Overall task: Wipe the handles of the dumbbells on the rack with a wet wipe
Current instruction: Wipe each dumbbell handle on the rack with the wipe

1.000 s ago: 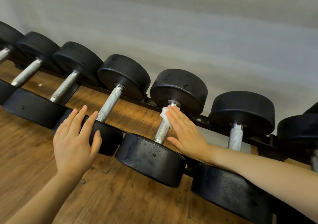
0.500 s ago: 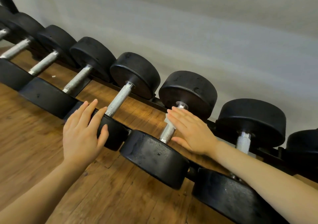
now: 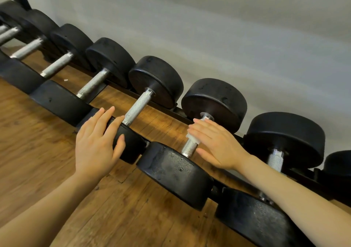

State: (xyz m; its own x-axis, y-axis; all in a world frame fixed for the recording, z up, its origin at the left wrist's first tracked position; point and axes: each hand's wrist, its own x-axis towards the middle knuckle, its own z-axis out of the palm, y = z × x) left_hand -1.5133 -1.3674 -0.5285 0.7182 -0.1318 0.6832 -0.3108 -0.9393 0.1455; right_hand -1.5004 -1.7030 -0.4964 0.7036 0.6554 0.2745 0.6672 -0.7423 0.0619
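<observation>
One wet wipe (image 3: pixel 192 139), small and white, sits at centre-right of the frame, pressed onto the knurled handle (image 3: pixel 190 146) of a dumbbell by the right hand (image 3: pixel 214 145). Rt fingers lie straight and flat over wipe & handle, not curled round; only a corner of the wipe shows at the fingers' lower-left edge, the rest is hidden under the hand. Handle runs from the near head (image 3: pixel 175 172) at lower centre up to the far head (image 3: pixel 215 102) w/ a bare collar showing just beyond the fingertips.

Left hand (image 3: pixel 96 144), left of centre, rests open w/ straight fingers on the near head of the neighbouring dumbbell (image 3: pixel 131 144); thumb lies against that head's face. It holds nothing.

Step in hand, as judged: wiping of this one handle, w/ wipe on its upper-middle part; lower stretch toward the near head is uncovered. Next move prob. calls for sliding the wipe down the bar's length, and getting it round the underside, which a flat palm cannot reach w/o curling.

Outward: more dumbbells run to upper left, e.g. adjacent handle (image 3: pixel 137 105), and one handle (image 3: pixel 275 160) to the right, all on a black rack rail (image 3: pixel 121 87) over wood flooring (image 3: pixel 28 133); grey wall (image 3: pixel 209 28) behind.
</observation>
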